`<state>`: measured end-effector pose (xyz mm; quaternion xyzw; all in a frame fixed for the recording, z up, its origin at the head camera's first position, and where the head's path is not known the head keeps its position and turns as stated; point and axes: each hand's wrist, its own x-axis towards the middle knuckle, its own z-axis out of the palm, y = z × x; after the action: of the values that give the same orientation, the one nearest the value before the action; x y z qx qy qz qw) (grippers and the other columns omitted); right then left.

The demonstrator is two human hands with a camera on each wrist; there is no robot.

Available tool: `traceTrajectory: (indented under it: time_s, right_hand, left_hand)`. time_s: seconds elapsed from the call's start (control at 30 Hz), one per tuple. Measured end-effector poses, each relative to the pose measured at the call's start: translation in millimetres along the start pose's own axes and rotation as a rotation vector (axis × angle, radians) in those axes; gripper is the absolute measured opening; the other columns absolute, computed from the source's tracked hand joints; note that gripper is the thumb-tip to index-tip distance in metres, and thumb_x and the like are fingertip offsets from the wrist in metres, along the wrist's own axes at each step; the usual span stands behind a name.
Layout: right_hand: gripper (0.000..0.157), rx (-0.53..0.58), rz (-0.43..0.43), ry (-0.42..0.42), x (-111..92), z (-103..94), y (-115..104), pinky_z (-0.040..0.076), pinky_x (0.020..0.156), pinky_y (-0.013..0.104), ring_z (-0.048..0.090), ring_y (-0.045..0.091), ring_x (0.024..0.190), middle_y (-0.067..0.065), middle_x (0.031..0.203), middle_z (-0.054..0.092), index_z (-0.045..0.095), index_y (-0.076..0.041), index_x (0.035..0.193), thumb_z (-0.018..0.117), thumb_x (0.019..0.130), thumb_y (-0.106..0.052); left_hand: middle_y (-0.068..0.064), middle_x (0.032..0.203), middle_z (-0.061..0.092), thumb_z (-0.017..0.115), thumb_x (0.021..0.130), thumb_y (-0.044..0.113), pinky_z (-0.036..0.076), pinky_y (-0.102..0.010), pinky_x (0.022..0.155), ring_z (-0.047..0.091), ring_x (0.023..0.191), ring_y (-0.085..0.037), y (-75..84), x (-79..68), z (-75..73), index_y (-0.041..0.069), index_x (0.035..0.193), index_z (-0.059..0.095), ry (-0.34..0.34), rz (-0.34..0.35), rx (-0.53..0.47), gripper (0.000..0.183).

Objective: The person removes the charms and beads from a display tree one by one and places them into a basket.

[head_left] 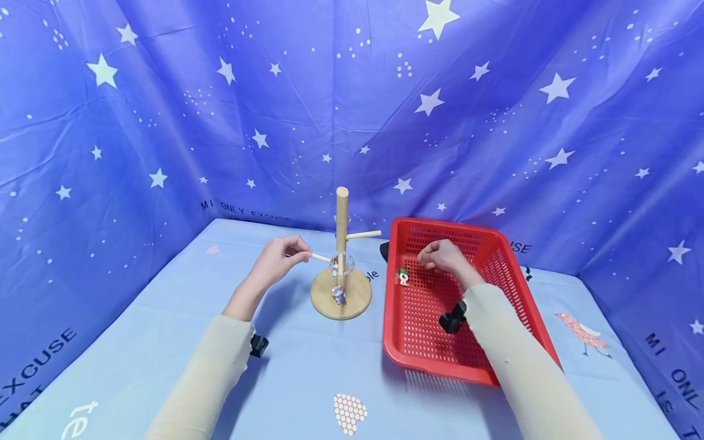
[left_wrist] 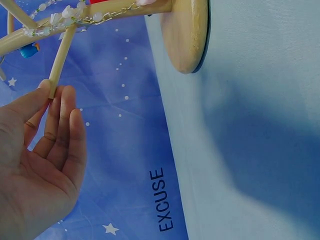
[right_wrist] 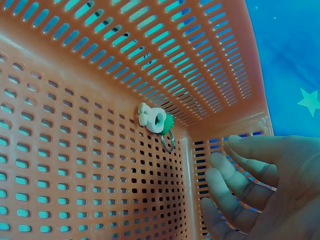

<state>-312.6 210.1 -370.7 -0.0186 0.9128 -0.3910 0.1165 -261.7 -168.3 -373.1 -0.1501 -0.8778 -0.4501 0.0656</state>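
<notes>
A wooden stand (head_left: 342,211) with side pegs rises from a round base. My left hand (head_left: 283,260) pinches the tip of one of its pegs (left_wrist: 61,57) between thumb and fingers. Chains of clear and pale beads (left_wrist: 70,17) hang around the post and pegs; a small purplish charm (head_left: 338,296) dangles low in front. My right hand (head_left: 445,256) is inside the red basket (head_left: 390,318), fingers loosely bent with nothing between them. Near it, on the basket's floor by the left wall, lies a keychain (right_wrist: 156,120), a white figure with a green top and a metal ring.
The basket stands right of the stand, its raised rim around my right wrist. Another peg (head_left: 364,234) sticks out toward the basket. A small blue item (left_wrist: 29,50) hangs behind the post. A blue starry curtain (head_left: 308,110) closes off the back and sides of the cloth-covered table (head_left: 297,379).
</notes>
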Motion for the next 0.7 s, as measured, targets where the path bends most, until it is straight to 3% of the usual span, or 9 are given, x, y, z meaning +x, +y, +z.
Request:
traceTrajectory:
  time_s: [0.27,0.5,0.7]
  right_hand:
    - [0.022,0.021,0.006,0.007,-0.6,-3.0,-1.4,0.051,0.07,0.033,0.058,0.013,0.069,0.016,0.092,0.07,0.066,0.008,0.11,0.056,0.099,-0.008]
    - [0.022,0.04,-0.009,0.007,-3.9,-4.6,-4.1,0.051,0.067,0.029,0.055,0.013,0.068,0.002,0.072,0.06,0.065,0.008,0.111,0.056,0.099,-0.009]
    - [0.022,0.035,-0.029,0.032,-8.4,-4.6,-9.3,0.055,0.073,0.031,0.057,0.009,0.071,0.01,0.089,0.068,0.066,0.006,0.111,0.059,0.098,-0.011]
  left_hand:
    - [-0.013,0.088,0.075,0.07,0.093,0.012,0.055,-0.039,0.083,0.069,0.079,-0.016,2.2,0.7,-1.1,0.004,0.095,0.071,0.004,0.0,-0.008,0.008]
    - [-0.013,0.088,0.075,0.07,0.092,0.011,0.056,-0.039,0.083,0.069,0.078,-0.014,0.1,1.2,-0.9,0.004,0.095,0.071,0.003,0.013,0.001,0.008]
    - [-0.013,0.089,0.075,0.07,0.092,0.011,0.056,-0.041,0.085,0.07,0.08,-0.018,1.8,-0.1,-0.8,0.004,0.095,0.071,0.001,0.003,-0.006,0.008]
